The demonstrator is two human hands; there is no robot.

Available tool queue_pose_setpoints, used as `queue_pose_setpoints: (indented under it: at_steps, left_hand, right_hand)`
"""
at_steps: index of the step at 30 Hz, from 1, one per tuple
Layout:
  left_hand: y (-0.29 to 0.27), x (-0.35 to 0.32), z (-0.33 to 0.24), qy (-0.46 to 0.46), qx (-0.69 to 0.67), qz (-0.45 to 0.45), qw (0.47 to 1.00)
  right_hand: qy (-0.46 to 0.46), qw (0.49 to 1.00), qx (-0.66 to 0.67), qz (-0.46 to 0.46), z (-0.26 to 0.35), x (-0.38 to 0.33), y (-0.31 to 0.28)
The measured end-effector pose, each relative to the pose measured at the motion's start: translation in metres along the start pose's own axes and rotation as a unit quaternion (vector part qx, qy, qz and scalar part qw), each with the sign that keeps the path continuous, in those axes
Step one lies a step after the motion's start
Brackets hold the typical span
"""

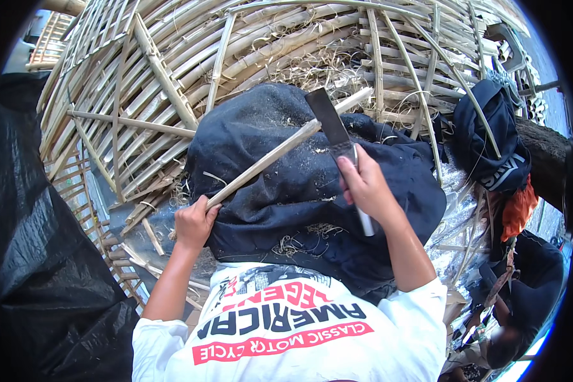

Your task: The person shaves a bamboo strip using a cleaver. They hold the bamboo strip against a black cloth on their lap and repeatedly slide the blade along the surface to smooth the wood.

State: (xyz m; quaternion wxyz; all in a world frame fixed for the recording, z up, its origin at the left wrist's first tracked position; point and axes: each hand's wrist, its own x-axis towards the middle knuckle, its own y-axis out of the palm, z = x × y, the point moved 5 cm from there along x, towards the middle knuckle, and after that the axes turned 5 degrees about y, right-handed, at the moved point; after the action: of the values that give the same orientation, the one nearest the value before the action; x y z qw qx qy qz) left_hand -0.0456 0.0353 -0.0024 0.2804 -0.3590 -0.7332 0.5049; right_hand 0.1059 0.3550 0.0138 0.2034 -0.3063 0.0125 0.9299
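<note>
My left hand (pixel 194 223) is closed around the near end of a pale bamboo strip (pixel 261 164), which slants up and to the right over my lap. In my right hand (pixel 367 183) is a broad-bladed knife (pixel 328 118) with a dark, squared-off blade and a pale handle end showing below my fist. The blade crosses the strip near its far part and looks to lie against it. A dark cloth (pixel 261 184) dusted with shavings covers my lap beneath both hands.
Bamboo slats (pixel 267 54) and curled shavings (pixel 328 73) spread ahead. A black sheet (pixel 44 235) hangs at the left. On the right are a dark cloth bundle (pixel 490 134), a log (pixel 544 156), an orange cloth (pixel 519 209) and another person (pixel 522 299) in dark clothing.
</note>
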Motion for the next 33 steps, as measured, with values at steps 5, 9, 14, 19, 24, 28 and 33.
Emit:
queue_pose_setpoints:
  at_steps: [5, 9, 14, 19, 24, 28, 33]
  left_hand:
    - [0.005, -0.004, 0.001, -0.001, -0.007, -0.004, 1.000]
    - [-0.001, -0.001, 0.008, 0.003, 0.002, 0.001, 1.000]
    - [0.004, -0.001, 0.001, -0.002, -0.005, 0.005, 1.000]
    - [0.004, 0.000, 0.004, 0.005, -0.012, -0.010, 1.000]
    - [-0.001, -0.003, 0.007, 0.001, 0.006, 0.012, 1.000]
    - [0.004, 0.005, 0.004, 0.007, -0.017, -0.005, 1.000]
    - [-0.001, 0.000, 0.005, 0.003, -0.015, 0.020, 1.000]
  right_hand:
    - [-0.033, 0.991, 0.099, -0.089, 0.004, 0.005, -0.025]
    - [0.013, 1.000, -0.005, 0.002, 0.002, -0.002, -0.011]
    - [-0.021, 0.997, 0.050, -0.049, -0.010, 0.000, -0.010]
    - [-0.019, 0.997, 0.038, -0.058, 0.019, 0.005, -0.032]
    - [-0.013, 1.000, -0.026, -0.003, -0.002, 0.000, -0.012]
    - [-0.037, 0.994, 0.042, -0.094, -0.010, 0.005, -0.014]
    - [0.015, 1.000, -0.005, -0.018, 0.003, -0.001, -0.022]
